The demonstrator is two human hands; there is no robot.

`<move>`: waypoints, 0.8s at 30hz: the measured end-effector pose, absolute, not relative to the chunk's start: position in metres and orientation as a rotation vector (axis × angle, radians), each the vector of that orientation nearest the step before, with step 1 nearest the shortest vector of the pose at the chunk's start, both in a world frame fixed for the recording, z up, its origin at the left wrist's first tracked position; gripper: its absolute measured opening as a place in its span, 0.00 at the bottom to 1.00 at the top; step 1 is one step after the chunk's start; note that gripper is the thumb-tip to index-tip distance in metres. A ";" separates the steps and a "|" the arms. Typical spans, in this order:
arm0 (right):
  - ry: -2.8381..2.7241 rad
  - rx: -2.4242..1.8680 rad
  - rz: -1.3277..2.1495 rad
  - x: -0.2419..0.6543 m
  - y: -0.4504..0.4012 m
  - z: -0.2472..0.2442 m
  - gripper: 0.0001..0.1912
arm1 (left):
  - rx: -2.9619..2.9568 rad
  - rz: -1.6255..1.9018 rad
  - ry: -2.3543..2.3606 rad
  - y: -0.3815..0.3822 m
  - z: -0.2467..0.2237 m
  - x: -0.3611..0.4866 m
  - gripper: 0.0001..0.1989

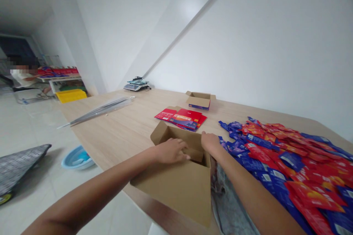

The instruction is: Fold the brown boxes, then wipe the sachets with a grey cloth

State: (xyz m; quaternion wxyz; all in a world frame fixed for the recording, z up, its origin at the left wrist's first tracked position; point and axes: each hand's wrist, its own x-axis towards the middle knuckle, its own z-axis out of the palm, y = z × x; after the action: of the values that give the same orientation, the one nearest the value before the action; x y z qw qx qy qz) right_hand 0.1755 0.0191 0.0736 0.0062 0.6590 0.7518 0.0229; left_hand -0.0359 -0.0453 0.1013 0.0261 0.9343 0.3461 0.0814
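Observation:
An open cardboard box [176, 187], brown inside with its flaps up, stands at the near edge of the wooden table. My left hand [171, 150] reaches over the opening, fingers apart, near an inner flap. At the box's right rim, my right hand [210, 142] has its fingers wrapped over the cardboard edge. Many red and blue packets [286, 158] lie heaped to the right. Flat red and blue cartons [186, 118] are stacked behind the box, and a smaller open box [199, 100] stands farther back.
On the wooden table [118, 125] lie long thin rods in plastic [100, 110] and a scale [137, 83]. A blue basin [78, 157] and a cart [22, 165] are on the floor. A person [23, 77] sits far left, near a yellow bin [71, 96].

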 end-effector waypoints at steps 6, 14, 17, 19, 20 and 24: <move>2.308 2.109 -0.056 0.183 0.032 0.072 0.20 | 2.970 0.398 1.323 -0.073 0.075 -0.043 0.25; 2.318 2.090 -0.122 0.185 0.031 0.072 0.21 | 3.116 0.759 1.398 -0.050 0.035 -0.043 0.29; 2.328 2.088 -0.117 0.185 0.032 0.071 0.21 | 3.148 0.825 1.380 -0.048 0.033 -0.042 0.29; 2.331 2.088 -0.111 0.185 0.032 0.071 0.21 | 3.162 0.867 1.374 -0.047 0.033 -0.042 0.30; 2.333 2.089 -0.106 0.185 0.032 0.070 0.20 | 3.166 0.885 1.369 -0.047 0.032 -0.042 0.30; 2.331 2.092 -0.101 0.185 0.033 0.069 0.20 | 3.160 0.917 1.355 -0.045 0.029 -0.043 0.29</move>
State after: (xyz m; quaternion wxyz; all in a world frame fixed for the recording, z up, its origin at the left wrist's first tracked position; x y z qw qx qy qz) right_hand 0.1848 0.0327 0.0691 0.0038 0.6675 0.7439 -0.0324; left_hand -0.0432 -0.0449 0.0292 -0.2069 0.8688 0.3726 0.2520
